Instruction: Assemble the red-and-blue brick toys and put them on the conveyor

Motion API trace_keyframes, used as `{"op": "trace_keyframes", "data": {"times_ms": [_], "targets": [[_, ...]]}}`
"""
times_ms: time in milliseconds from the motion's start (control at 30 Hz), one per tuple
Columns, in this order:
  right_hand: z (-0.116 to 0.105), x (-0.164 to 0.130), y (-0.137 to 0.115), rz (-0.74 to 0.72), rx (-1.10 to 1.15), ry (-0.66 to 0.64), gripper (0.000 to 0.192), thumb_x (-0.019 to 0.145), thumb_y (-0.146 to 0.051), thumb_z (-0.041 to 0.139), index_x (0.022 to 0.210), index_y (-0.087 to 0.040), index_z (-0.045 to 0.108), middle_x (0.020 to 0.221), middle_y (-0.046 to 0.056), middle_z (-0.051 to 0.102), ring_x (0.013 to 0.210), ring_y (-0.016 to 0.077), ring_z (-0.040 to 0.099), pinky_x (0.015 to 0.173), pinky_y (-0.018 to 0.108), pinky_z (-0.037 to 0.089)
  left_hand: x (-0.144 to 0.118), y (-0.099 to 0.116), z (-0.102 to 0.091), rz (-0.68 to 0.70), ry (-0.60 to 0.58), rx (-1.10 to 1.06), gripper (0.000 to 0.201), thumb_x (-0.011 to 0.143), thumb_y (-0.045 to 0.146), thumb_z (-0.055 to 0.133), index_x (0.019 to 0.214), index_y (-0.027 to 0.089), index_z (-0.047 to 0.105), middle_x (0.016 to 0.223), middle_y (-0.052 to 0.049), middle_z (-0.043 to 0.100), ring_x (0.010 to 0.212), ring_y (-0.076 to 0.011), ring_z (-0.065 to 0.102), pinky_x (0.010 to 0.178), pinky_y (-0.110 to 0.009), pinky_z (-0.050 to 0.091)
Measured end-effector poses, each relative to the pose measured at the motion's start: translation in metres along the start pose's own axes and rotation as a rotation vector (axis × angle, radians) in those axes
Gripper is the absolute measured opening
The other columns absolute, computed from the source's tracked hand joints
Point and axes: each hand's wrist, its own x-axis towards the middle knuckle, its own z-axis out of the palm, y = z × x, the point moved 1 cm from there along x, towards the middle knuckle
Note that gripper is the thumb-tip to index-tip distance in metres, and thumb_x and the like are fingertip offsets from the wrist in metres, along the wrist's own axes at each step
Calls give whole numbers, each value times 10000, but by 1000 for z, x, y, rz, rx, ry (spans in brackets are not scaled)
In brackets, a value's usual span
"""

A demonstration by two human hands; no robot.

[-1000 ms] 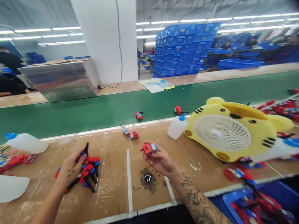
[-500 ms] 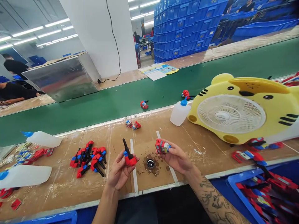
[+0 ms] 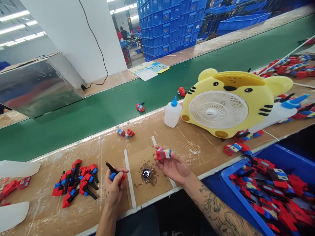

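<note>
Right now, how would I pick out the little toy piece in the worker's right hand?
Start at the big yellow tiger-faced fan on the brown workbench. Nearer the worker and to its left, the right hand holds up a small red toy block. Unlike the red-and-blue pieces with black handles piled further left, it is boxy with a white and blue end.

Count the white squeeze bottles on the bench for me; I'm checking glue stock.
4, maybe more out of view. One upright bottle beside the yellow fan; one lying bottle behind the fan's right; two lying at the left edge.
</note>
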Motion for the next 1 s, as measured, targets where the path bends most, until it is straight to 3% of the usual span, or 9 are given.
{"op": "trace_keyframes", "data": {"times_ms": [167, 233, 333, 433, 500, 600, 700, 867, 1000], "targets": [[0, 1, -3, -14, 29, 16, 472, 714, -420, 835, 1103, -222, 656, 1025, 22, 695, 947, 148, 656, 889, 262, 501, 0, 10, -3, -130, -177, -139, 486, 695, 329, 811, 1107, 200, 587, 1054, -93, 731, 701, -160, 688, 603, -254, 563], [-3, 1, -4, -30, 2, 49, 471, 717, -408, 838, 1112, -213, 670, 1017, 30, 697, 945, 155, 656, 836, 247, 512, -3, 12, -6, -137, -218, -133, 544, 672, 290, 823, 1170, 191, 627, 1187, -121, 696, 862, -203, 711, 762, -296, 588], [-8, 0, -6, -68, -140, 87, 514, 713, -393, 846, 1156, -192, 677, 1015, 53, 699, 898, 164, 649, 726, 240, 509, -9, 13, -11, -86, -247, 5, 543, 716, 275, 809, 1227, 206, 642, 1198, -120, 690, 897, -228, 718, 860, -358, 581], [-14, -1, -11, -138, -367, 148, 495, 711, -336, 857, 1147, -168, 691, 988, 70, 710, 792, 150, 624, 636, 233, 466, -13, 18, -10, 57, -340, 300, 480, 757, 264, 787, 1215, 204, 658, 1133, -125, 707, 959, -273, 707, 884, -397, 567], [-17, -2, -14, -174, -442, 189, 461, 735, -333, 841, 1139, -167, 695, 974, 75, 719, 772, 152, 621, 640, 245, 458, -13, 25, -3, 227, -489, 564, 386, 783, 228, 757, 1162, 217, 685, 1132, -122, 703, 1064, -288, 669, 944, -399, 532], [-20, -5, -18, -221, -465, 200, 454, 748, -321, 831, 1159, -194, 685, 1042, 71, 716, 901, 179, 646, 793, 291, 486, -8, 39, 12, 516, -791, 941, 334, 854, 163, 636, 1173, 253, 685, 1225, -122, 643, 1140, -259, 622, 977, -377, 501], [-23, -10, -18, -270, -584, 203, 512, 691, -225, 867, 1163, -222, 668, 1096, 57, 708, 1002, 197, 645, 902, 328, 481, -2, 48, 24, 737, -1019, 1221, 474, 904, 85, 491, 1306, 306, 610, 1313, -124, 555, 1178, -239, 579, 959, -364, 506], [-27, -16, -14, -249, -700, 202, 563, 638, -187, 889, 1144, -221, 645, 1056, 62, 719, 962, 212, 671, 869, 354, 515, 3, 56, 39, 916, -1215, 1451, 658, 855, -18, 417, 1400, 338, 510, 1347, -101, 515, 1203, -247, 523, 961, -383, 513], [-28, -16, -15, -272, -686, 213, 568, 646, -197, 887, 1155, -223, 635, 1075, 73, 719, 978, 227, 677, 861, 370, 533, 0, 60, 54, 1001, -1297, 1523, 568, 906, 24, 395, 1386, 300, 517, 1291, -112, 536, 1167, -249, 519, 926, -393, 533]]}}
